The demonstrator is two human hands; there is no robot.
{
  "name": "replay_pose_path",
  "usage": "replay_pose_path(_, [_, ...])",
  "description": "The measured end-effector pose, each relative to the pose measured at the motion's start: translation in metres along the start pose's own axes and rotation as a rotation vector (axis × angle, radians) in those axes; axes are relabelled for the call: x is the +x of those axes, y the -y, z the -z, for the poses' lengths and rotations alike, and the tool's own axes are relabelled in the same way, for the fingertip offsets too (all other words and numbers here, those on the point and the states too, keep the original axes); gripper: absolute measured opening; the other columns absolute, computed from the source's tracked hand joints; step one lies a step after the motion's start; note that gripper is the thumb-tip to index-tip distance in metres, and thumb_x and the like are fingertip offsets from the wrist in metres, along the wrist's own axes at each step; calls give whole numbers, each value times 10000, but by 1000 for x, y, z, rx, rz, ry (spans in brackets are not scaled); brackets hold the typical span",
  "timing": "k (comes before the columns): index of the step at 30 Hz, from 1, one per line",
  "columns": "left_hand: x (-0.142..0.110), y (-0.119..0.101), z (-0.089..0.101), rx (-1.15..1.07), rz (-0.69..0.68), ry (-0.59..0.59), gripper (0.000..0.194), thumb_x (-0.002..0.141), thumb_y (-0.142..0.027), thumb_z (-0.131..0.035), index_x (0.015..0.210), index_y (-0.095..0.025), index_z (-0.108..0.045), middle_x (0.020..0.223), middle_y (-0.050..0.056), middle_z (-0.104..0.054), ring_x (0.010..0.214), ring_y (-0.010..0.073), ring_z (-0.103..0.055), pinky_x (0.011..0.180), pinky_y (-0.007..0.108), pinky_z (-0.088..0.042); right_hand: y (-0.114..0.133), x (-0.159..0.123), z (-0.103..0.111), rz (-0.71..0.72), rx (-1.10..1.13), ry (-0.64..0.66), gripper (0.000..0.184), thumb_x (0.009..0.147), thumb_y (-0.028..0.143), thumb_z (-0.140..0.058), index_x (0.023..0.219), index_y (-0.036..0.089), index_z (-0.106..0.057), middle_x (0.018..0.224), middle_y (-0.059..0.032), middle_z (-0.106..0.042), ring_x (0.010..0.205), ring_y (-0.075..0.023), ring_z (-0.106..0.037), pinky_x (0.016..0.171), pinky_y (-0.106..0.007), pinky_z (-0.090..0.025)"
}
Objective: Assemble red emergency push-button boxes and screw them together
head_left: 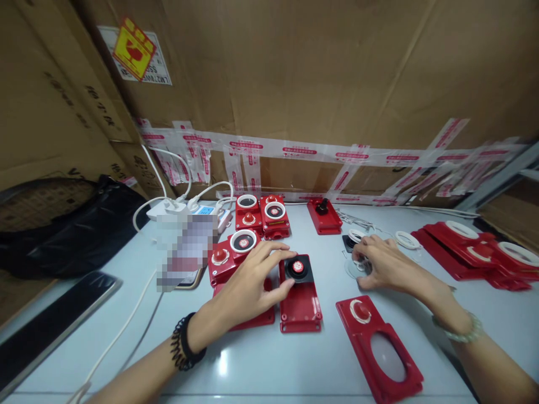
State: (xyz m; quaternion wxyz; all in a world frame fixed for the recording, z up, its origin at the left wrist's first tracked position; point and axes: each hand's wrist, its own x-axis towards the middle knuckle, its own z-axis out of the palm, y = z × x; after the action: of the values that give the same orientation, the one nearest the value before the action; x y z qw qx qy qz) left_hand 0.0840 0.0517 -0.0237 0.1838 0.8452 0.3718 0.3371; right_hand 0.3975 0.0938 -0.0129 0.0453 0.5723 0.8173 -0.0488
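My left hand (pixel 252 286) rests on a red box (pixel 300 300) at the table's middle, its thumb and fingers spread around the black round part (pixel 297 267) with a red centre on the box's top end. My right hand (pixel 383 264) lies further right, fingers curled over small clear and white ring parts (pixel 356 268) beside a black piece (pixel 348 242). What the fingers grip is hidden. A red cover plate (pixel 379 348) with an oval opening lies in front of the right hand.
Several assembled red units (pixel 261 216) stand behind the left hand, and one red base (pixel 324 216) further back. Stacked red covers (pixel 475 252) lie at the right. A power strip with white cables (pixel 185 209), a black bag (pixel 71 230) and cardboard walls surround the table (pixel 252 365).
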Motion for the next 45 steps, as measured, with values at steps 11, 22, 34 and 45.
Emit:
replay_pose_path(11, [1, -1, 1, 3, -2, 18, 361, 864, -209, -596, 1219, -214, -528, 1248, 94, -544, 1170, 244, -517, 1004, 423, -436, 8, 1, 10, 82, 125, -83, 437, 691, 280, -562, 1122, 210, -542, 1011, -50, -606, 913, -215, -544, 867, -364, -395])
replay_pose_path(22, [0, -2, 2, 16, 10, 24, 346, 875, -218, -590, 1216, -200, -532, 1252, 97, -536, 1179, 238, -506, 1011, 413, -421, 7, 1, 17, 46, 144, -311, 395, 904, 395, -398, 1237, 261, -564, 1104, -86, -647, 1043, -274, -556, 884, -472, -392])
replay_pose_path(34, [1, -3, 2, 8, 20, 78, 453, 847, -247, -636, 1267, -205, -473, 1278, 94, -529, 1194, 237, -490, 1030, 395, -400, 79, -2, 25, 482, 285, -497, 272, 834, 263, -588, 1100, 205, -573, 1005, -60, -649, 929, -206, -547, 854, -396, -420])
replay_pose_path(45, [1, -3, 1, -37, 11, 19, 414, 864, -240, -621, 1237, -185, -451, 1217, 87, -557, 1157, 221, -514, 1010, 355, -400, 104, 10, 14, 611, 359, -461, 243, 823, 195, -589, 1053, 135, -637, 965, -65, -687, 877, -184, -527, 811, -359, -468])
